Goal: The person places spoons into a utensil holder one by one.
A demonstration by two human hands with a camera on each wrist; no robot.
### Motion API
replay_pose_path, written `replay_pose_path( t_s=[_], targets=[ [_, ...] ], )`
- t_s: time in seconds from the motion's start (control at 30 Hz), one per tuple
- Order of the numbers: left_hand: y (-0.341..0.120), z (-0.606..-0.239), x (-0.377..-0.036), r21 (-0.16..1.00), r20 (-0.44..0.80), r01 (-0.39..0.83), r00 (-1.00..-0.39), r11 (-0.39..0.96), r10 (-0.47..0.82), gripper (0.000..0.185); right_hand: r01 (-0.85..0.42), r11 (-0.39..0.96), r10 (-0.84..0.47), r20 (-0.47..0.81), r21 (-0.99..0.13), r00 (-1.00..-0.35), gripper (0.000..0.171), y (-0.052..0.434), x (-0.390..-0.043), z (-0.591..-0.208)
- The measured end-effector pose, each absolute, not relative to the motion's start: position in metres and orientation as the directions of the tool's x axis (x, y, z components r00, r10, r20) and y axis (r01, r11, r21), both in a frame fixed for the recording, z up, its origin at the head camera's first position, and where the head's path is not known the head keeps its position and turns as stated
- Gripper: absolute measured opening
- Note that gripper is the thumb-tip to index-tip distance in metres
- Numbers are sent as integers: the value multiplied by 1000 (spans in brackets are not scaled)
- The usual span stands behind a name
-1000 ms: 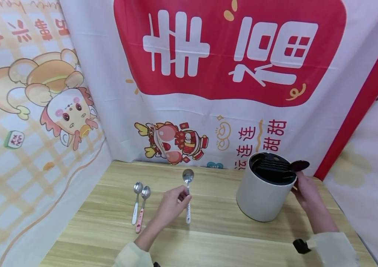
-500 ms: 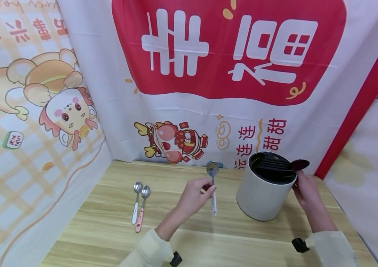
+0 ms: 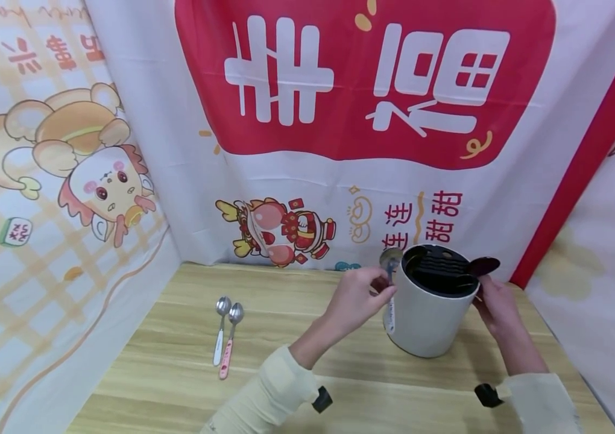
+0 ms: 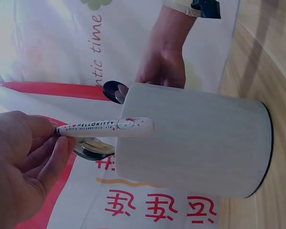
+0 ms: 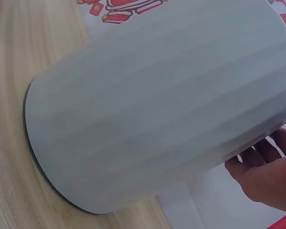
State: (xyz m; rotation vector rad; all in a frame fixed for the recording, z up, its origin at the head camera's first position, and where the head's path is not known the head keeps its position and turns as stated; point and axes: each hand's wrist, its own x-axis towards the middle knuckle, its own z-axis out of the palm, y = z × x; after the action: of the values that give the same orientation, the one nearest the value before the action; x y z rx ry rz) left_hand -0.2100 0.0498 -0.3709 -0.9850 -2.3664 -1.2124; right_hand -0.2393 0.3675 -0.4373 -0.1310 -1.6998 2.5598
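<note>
My left hand (image 3: 359, 295) pinches a metal spoon (image 3: 391, 260) near the neck, bowl up. Its white printed handle (image 4: 107, 126) hangs down and overlaps the wall of a pale utensil holder (image 3: 427, 325) in the head and left wrist views. The holder stands upright on the table, with a black ribbed insert in its mouth. On its far right side, my right hand (image 3: 497, 304) holds the wall just below the rim, fingers (image 5: 269, 150) bent against it. A dark spoon (image 3: 483, 266) sticks out over the rim above that hand. Parts of the right fingers are hidden behind the holder.
Two small metal spoons lie side by side on the wooden table (image 3: 166, 361) at left, one with a white handle (image 3: 218, 346) and one with a pink handle (image 3: 226, 360). Printed cloth (image 3: 280, 175) hangs right behind the table's back edge, with more along both sides.
My left hand has carried the spoon rightward from the table's middle to the left side of the utensil holder. My right hand has stayed at the holder's right side.
</note>
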Motion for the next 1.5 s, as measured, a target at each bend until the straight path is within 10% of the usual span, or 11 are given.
replay_pose_path(
  t_s=[1.5],
  targets=[
    [108,-314,-249,607,597,676,-735,419,321,19,28,-320,124,-71,-947,-990,33,370,-240,-438]
  ],
)
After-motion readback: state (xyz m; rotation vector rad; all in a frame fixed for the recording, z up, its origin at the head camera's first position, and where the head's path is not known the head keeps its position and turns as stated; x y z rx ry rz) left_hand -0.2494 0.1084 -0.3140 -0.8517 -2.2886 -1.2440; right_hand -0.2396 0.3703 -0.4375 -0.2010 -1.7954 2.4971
